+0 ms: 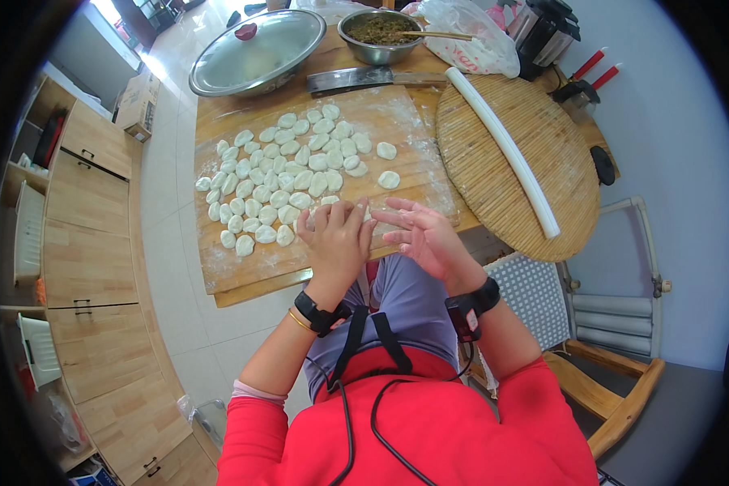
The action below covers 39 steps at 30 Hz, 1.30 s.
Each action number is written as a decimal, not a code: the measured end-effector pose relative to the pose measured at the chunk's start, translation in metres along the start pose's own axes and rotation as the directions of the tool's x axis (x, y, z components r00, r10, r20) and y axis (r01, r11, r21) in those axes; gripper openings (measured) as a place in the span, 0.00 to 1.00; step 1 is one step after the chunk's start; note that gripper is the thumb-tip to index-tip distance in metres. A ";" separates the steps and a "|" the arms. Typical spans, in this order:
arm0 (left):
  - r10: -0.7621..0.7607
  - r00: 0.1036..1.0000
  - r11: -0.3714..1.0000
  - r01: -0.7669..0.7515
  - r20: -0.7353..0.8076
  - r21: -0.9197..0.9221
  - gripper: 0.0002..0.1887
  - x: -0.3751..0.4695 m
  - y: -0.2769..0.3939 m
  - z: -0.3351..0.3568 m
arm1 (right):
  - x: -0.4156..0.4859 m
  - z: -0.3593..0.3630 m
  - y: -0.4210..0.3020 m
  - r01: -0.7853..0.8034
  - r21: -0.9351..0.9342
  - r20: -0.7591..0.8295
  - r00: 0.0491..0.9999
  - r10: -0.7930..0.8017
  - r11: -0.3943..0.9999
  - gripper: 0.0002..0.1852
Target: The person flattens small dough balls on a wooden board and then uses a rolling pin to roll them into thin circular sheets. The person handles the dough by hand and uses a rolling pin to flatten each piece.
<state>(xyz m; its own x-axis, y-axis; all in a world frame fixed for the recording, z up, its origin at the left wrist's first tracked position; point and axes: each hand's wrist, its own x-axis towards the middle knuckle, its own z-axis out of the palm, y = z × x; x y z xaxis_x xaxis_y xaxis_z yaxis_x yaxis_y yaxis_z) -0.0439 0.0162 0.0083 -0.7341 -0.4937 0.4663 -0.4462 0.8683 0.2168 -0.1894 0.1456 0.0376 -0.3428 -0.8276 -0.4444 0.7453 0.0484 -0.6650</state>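
Observation:
Many small flattened dough pieces [279, 165] lie on a floured wooden board [237, 270]. My left hand [335, 240] is palm down at the board's front edge, with its fingers bent over a few dough pieces. Whatever sits under that palm is hidden. Just to the right, my right hand [424, 240] is held with fingers spread, and I see nothing in it. A bit of pale dough shows between the left thumb and the right fingertips. Two dough pieces [389, 179] lie apart from the group, beyond my right hand.
A cleaver [355, 79] lies across the board's far edge. Behind it stand a lidded pan [261, 51] and a metal bowl of filling [381, 36] with chopsticks. On the right, a white rolling pin [504, 149] rests on a round woven mat [559, 164]. A wooden chair [622, 407] stands at lower right.

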 end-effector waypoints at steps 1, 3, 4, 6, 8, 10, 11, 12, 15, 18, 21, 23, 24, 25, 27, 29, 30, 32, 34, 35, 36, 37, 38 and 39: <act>0.038 0.999 0.999 -0.038 -0.004 0.002 0.23 0.001 0.001 0.000 | -0.002 0.000 -0.002 0.030 -0.055 -0.041 0.999 -0.032 0.998 0.25; 0.118 0.993 0.993 -0.118 -0.010 0.006 0.29 0.006 0.003 0.003 | -0.006 0.000 -0.007 0.086 -0.126 -0.077 0.992 -0.097 0.988 0.25; 0.137 0.990 0.990 -0.138 0.032 0.035 0.33 0.011 0.005 0.006 | -0.010 -0.001 -0.012 0.112 -0.141 -0.076 0.989 -0.123 0.984 0.25; 0.178 0.981 0.980 -0.184 0.080 0.071 0.40 0.019 0.011 0.013 | -0.019 -0.005 -0.020 0.167 -0.184 -0.076 0.980 -0.183 0.969 0.24; 0.147 0.965 0.989 -0.145 0.216 -0.025 0.43 0.026 0.016 0.020 | -0.030 -0.016 -0.033 0.251 -0.247 -0.076 0.958 -0.276 0.936 0.22; 0.160 0.946 0.987 -0.154 0.280 -0.044 0.45 0.028 0.019 0.023 | -0.039 -0.034 -0.054 0.278 -0.435 -0.083 0.935 -0.345 0.856 0.20; 0.186 0.951 0.983 -0.179 0.246 -0.050 0.45 0.029 0.019 0.024 | -0.043 -0.045 -0.064 0.322 -0.497 -0.031 0.921 -0.387 0.806 0.20; 0.204 0.946 0.979 -0.199 0.254 -0.046 0.46 0.029 0.019 0.024 | -0.043 -0.059 -0.077 0.329 -0.630 -0.084 0.872 -0.482 0.704 0.18; 0.231 0.931 0.973 -0.226 0.284 -0.050 0.46 0.031 0.018 0.021 | -0.041 -0.107 -0.127 0.105 -0.987 -0.011 0.699 -0.715 0.118 0.18; 0.254 0.926 0.967 -0.245 0.280 -0.067 0.45 0.036 0.017 0.021 | -0.029 -0.144 -0.129 -0.371 -0.821 0.190 0.538 -0.821 -0.433 0.24; 0.255 0.920 0.967 -0.246 0.299 -0.068 0.43 0.037 0.018 0.022 | -0.020 -0.171 -0.122 -0.376 -0.857 0.067 0.596 -0.800 -0.352 0.28; 0.246 0.910 0.968 -0.247 0.333 -0.040 0.43 0.038 0.019 0.024 | -0.019 -0.182 -0.122 -0.308 -0.871 0.156 0.565 -0.810 -0.383 0.30; 0.234 0.913 0.972 -0.232 0.336 -0.045 0.43 0.038 0.018 0.024 | -0.020 -0.185 -0.121 -0.287 -0.879 0.168 0.563 -0.809 -0.382 0.30; 0.239 0.923 0.971 -0.235 0.303 -0.049 0.43 0.038 0.019 0.024 | -0.021 -0.186 -0.122 -0.287 -0.889 0.143 0.566 -0.812 -0.356 0.29; 0.250 0.942 0.968 -0.244 0.224 -0.055 0.44 0.037 0.020 0.024 | -0.028 -0.186 -0.124 -0.301 -0.886 0.119 0.590 -0.799 -0.354 0.30; 0.239 0.931 0.970 -0.241 0.277 -0.025 0.45 0.038 0.020 0.024 | -0.040 -0.186 -0.124 -0.257 -0.916 0.095 0.608 -0.788 -0.308 0.30; 0.248 0.934 0.968 -0.252 0.257 -0.021 0.44 0.037 0.020 0.024 | -0.047 -0.187 -0.124 -0.284 -0.912 0.072 0.598 -0.798 -0.295 0.29; 0.248 0.945 0.967 -0.254 0.213 -0.001 0.43 0.037 0.020 0.025 | -0.070 -0.194 -0.129 -0.347 -0.884 0.087 0.537 -0.839 -0.313 0.28; 0.249 0.927 0.965 -0.263 0.281 0.010 0.43 0.038 0.020 0.024 | -0.087 -0.205 -0.137 -0.380 -0.873 0.085 0.499 -0.862 -0.306 0.27; 0.246 0.916 0.964 -0.265 0.316 0.019 0.42 0.038 0.020 0.023 | -0.096 -0.211 -0.141 -0.390 -0.875 0.067 0.489 -0.870 -0.287 0.26; 0.246 0.909 0.964 -0.264 0.335 0.010 0.42 0.039 0.021 0.022 | -0.104 -0.217 -0.143 -0.416 -0.874 0.023 0.483 -0.875 -0.252 0.26; 0.246 0.904 0.965 -0.264 0.351 0.004 0.42 0.040 0.021 0.022 | -0.109 -0.222 -0.143 -0.429 -0.863 0.021 0.494 -0.869 -0.265 0.26; 0.250 0.902 0.964 -0.264 0.353 -0.009 0.42 0.041 0.022 0.021 | -0.113 -0.228 -0.144 -0.458 -0.848 -0.002 0.503 -0.864 -0.265 0.26; 0.247 0.895 0.965 -0.263 0.372 -0.008 0.41 0.042 0.022 0.020 | -0.116 -0.233 -0.146 -0.483 -0.833 -0.020 0.512 -0.859 -0.269 0.26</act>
<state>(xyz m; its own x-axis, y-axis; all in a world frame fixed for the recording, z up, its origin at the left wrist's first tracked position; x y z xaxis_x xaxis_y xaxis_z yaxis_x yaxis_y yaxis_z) -0.0949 0.0136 0.0156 -0.9574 -0.2455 0.1520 -0.2332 0.9679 0.0938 -0.3918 0.3649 0.0467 -0.8267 -0.4545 0.3316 -0.5114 0.8527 -0.1063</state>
